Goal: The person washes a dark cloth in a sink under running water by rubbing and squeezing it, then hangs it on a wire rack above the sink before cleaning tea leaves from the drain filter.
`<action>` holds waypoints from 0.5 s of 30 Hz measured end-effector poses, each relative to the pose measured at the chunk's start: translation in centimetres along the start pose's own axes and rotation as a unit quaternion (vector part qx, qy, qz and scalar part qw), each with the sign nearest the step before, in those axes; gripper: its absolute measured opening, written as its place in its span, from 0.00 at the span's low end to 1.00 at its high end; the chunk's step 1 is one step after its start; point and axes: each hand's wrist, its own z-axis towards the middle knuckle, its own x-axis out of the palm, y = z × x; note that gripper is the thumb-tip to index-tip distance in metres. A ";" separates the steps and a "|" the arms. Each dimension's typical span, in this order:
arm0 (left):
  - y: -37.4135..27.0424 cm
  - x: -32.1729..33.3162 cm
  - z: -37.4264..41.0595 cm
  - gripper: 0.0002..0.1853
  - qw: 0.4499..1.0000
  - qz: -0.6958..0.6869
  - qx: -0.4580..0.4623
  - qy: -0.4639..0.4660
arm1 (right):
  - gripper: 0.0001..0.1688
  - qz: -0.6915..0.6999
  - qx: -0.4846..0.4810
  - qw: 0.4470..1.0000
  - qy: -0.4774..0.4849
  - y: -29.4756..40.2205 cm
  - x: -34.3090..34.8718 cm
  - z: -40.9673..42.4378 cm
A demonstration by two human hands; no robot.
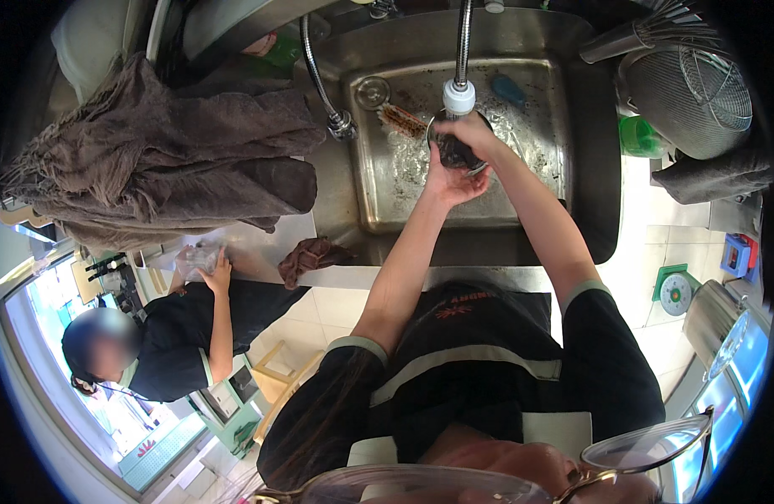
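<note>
Over the sink (592,157) I hold a round bowl-like vessel (457,151) with a dark inside and a pale rim. My left hand (453,183) cups it from the near side, the thumb up along its wall. Across its mouth reaches my right hand (470,133), blurred, with the fingertips over the dark inside; whether they grip anything is hidden. Directly above the vessel hangs a white faucet nozzle (459,97) on a flexible metal hose. A scrub brush (402,121) with orange-brown bristles lies just left of the vessel on the wet sink floor.
A blue sponge-like object (508,90) and the round drain (372,93) are in the sink. A second hose faucet (341,125) hangs left. Brown towels (173,145) drape beside it; a brown cloth (314,258) lies nearer. Mesh strainers (689,94) stand right. Another person (191,334) handles clear plastic at left.
</note>
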 end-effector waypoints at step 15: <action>-9.7 -4.3 9.2 0.08 0.991 -0.065 0.109 0.031 | 0.10 -0.262 -0.376 0.887 -0.064 10.4 0.9 -16.9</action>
